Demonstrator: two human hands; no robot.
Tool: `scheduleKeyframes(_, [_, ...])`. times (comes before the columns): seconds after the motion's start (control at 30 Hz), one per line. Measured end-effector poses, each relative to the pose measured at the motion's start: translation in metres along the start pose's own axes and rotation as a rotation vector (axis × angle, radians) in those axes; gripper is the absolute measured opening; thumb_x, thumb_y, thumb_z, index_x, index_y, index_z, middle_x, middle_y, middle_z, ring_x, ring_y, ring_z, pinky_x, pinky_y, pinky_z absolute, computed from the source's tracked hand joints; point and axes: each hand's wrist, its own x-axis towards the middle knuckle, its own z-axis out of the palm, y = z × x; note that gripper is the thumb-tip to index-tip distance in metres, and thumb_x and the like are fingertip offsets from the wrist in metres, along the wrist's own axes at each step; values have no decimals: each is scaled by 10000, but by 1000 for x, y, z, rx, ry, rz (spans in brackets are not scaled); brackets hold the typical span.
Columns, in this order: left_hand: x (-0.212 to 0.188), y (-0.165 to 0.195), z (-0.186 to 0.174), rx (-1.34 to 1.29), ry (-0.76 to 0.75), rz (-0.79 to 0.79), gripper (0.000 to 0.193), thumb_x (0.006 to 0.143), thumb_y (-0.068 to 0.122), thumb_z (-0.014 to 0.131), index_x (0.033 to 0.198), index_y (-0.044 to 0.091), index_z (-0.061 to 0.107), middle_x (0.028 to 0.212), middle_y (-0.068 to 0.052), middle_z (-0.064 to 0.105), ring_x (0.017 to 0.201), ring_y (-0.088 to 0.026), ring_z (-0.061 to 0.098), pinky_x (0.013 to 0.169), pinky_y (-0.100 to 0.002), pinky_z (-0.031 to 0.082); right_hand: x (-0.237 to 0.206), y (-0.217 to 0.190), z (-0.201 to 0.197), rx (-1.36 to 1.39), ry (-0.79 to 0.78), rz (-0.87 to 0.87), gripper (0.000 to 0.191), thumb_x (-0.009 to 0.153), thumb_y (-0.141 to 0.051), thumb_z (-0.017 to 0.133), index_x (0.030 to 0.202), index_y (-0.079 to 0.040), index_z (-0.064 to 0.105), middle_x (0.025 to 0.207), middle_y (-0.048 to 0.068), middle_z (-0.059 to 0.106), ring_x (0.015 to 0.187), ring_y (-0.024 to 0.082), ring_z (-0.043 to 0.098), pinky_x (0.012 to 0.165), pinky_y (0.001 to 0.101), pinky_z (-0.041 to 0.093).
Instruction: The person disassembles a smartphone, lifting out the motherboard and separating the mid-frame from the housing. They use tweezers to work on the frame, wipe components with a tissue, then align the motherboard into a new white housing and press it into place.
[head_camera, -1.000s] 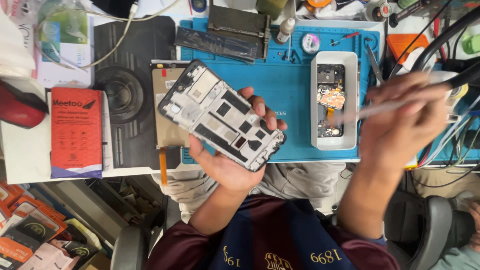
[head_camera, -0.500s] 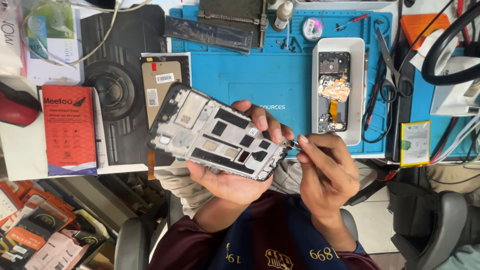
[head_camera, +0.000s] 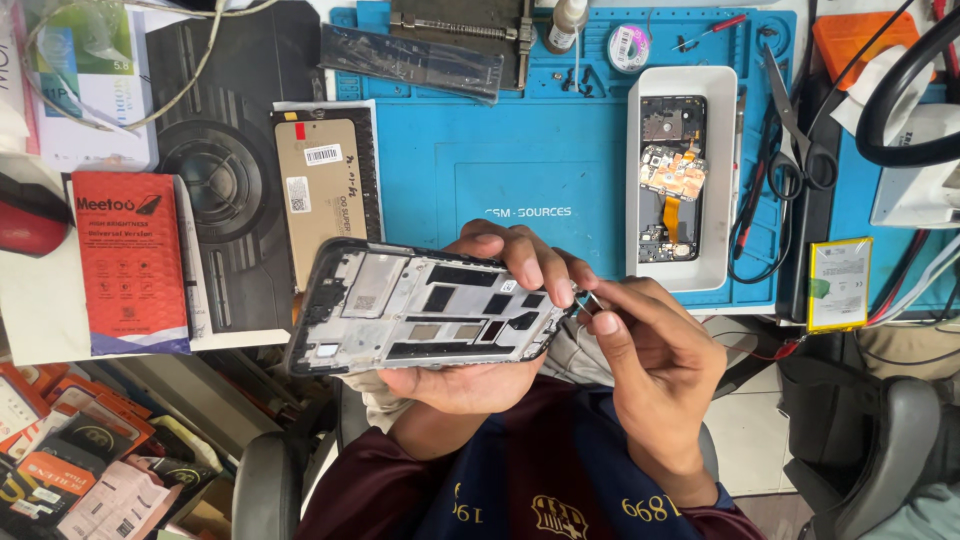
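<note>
Over the near edge of the blue work mat (head_camera: 520, 170), just above the lap: left hand (head_camera: 470, 370) cradling a bare phone frame (head_camera: 425, 308) from underneath, fingers curled over its far edge, inner side facing up, long axis running left to right and tilted a bit. Right hand (head_camera: 655, 370) pinched tight on thin metal tweezers (head_camera: 588, 300), tips sitting right at the frame's right end, touching or nearly so, can't quite tell. Further out on the mat, right of centre, a white tray (head_camera: 648, 268) with a phone circuit board (head_camera: 672, 175) and orange flex cable inside. Left of that, a gold-backed phone screen (head_camera: 325, 190) lying flat at the mat's left edge. Far left, a red box (head_camera: 128, 260) beside a black pad. Right of the tray, scissors (head_camera: 795, 130) and a flat phone battery (head_camera: 838, 283).
</note>
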Motion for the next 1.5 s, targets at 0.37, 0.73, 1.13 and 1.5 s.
scheduleKeyframes(0.37, [1, 3, -1, -2, -7, -13, 942, 844, 795, 629, 1428, 61, 541, 1165, -102, 563, 1025, -260, 600, 970, -496, 460, -2, 2, 2, 104, -14, 47, 283, 1013, 58, 647, 1294, 78, 663, 1110, 138, 676, 990, 155, 662, 862, 257, 534])
scheduleKeyframes(0.73, [-3, 2, -3, 32, -10, 9, 959, 824, 809, 643, 1416, 58, 569, 1147, -81, 557, 990, -253, 595, 948, -501, 469, -4, 8, 2, 139, 2, 34, 165, 1004, 113, 647, 1167, 92, 637, 1096, 108, 650, 996, 126, 632, 861, 253, 532])
scheduleKeyframes(1.13, [-7, 3, -5, 50, -19, 16, 950, 831, 817, 624, 1430, 82, 590, 1107, -72, 556, 988, -243, 602, 946, -496, 473, -1, 0, 3, 132, -52, 81, 161, 988, 117, 630, 1136, 58, 603, 1273, 145, 654, 1111, 130, 652, 950, 268, 547])
scheduleKeyframes(1.5, [-3, 3, -6, -46, 6, -69, 956, 873, 809, 576, 1454, 51, 525, 1174, -102, 573, 988, -253, 592, 967, -515, 456, 8, -8, -14, -70, -133, -17, 143, 944, 99, 689, 1070, 63, 632, 1255, 179, 703, 971, 70, 632, 789, 191, 541])
